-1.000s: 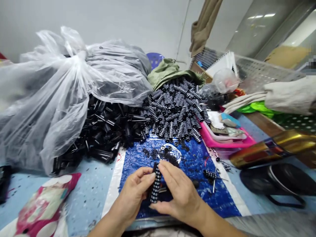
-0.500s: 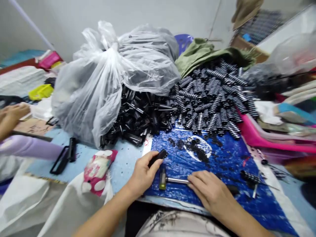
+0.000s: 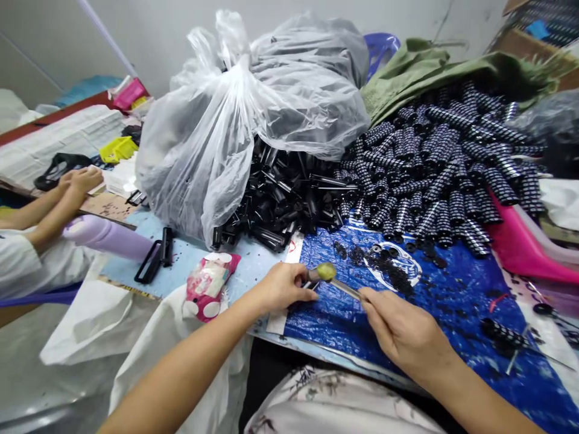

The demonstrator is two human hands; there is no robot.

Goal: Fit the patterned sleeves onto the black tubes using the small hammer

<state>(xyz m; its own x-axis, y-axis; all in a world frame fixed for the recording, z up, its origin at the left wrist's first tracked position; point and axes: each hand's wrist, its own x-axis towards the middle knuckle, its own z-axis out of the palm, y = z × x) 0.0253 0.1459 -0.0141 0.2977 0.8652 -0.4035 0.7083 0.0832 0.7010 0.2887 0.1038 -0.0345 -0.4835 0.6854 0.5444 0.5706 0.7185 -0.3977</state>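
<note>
My right hand (image 3: pixel 402 325) grips a small mallet (image 3: pixel 326 271) by its handle; a metal shaft runs to a head with a yellowish face. That head is raised just beside the fingertips of my left hand (image 3: pixel 286 286). Between the left thumb and fingers is a black plastic part (image 3: pixel 309 286), mostly hidden by the hand and the mallet head. Whether the head touches the part, I cannot tell. Both hands are above a blue plastic sheet (image 3: pixel 335 319), where small black pieces (image 3: pixel 393 271) lie scattered.
Black parts (image 3: pixel 280 205) are heaped under a tied plastic bag (image 3: pixel 203 132). Patterned black-and-silver cylinders (image 3: pixel 434 163) pile up at right, near a pink tray (image 3: pixel 520 241). A pink tissue pack (image 3: pixel 210 283) and purple bottle (image 3: pixel 108 238) stand left. Another person's hands (image 3: pixel 81 181) are further left.
The mallet, which lay on the sheet under my right hand, is now lifted, its head beside my left hand. The left hand has turned the black part lower. The view has shifted left.
</note>
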